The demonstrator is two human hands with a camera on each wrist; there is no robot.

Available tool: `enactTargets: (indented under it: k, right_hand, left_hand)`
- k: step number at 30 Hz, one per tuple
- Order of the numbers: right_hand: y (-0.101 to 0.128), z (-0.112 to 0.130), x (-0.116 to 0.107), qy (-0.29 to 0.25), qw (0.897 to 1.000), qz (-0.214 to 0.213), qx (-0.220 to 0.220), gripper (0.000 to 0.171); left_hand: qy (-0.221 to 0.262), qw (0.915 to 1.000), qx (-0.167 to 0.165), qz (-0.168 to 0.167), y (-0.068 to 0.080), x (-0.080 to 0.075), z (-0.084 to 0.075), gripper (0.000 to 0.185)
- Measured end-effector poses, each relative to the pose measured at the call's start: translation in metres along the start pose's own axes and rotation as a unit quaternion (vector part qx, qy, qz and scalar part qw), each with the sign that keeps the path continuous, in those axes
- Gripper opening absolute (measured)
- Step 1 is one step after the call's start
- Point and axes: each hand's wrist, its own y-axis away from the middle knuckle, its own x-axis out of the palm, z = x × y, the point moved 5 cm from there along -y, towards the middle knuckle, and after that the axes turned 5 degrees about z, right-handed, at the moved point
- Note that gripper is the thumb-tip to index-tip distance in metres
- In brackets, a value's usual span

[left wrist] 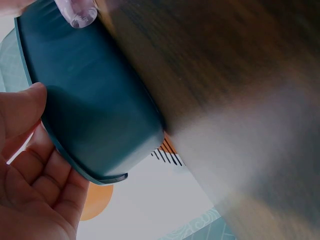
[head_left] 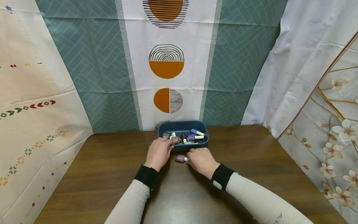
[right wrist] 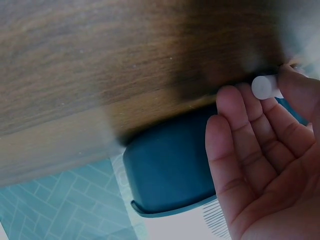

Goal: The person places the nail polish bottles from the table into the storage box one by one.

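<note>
A dark blue plastic bin (head_left: 183,149) stands at the back of the table and has several nail polish bottles inside. My left hand (head_left: 159,152) grips its front rim near the left corner; in the left wrist view the thumb lies on the outer wall and the fingers reach over the rim. In front of the bin, a light purple nail polish bottle (head_left: 180,158) lies on its side, low over the table. My right hand (head_left: 202,161) pinches its white cap (right wrist: 262,87) between thumb and fingers.
In the bin are a blue bottle (head_left: 195,131), a purple bottle (head_left: 191,137) and glittery gold ones (head_left: 175,140). The wooden table (head_left: 112,174) ends at a patterned cloth backdrop (head_left: 173,115) right behind the bin, with hanging cloths on both sides.
</note>
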Motion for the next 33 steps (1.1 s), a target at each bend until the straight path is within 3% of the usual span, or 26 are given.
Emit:
enactTargets:
  k: [33]
  right_hand:
    - [0.0054, 0.0041, 0.0008, 0.021, 1.000, -0.004, -0.019, 0.018]
  left_hand:
    - [0.004, 1.0000, 0.000, -0.003, 0.0000, 0.0006, 0.0012, 0.008]
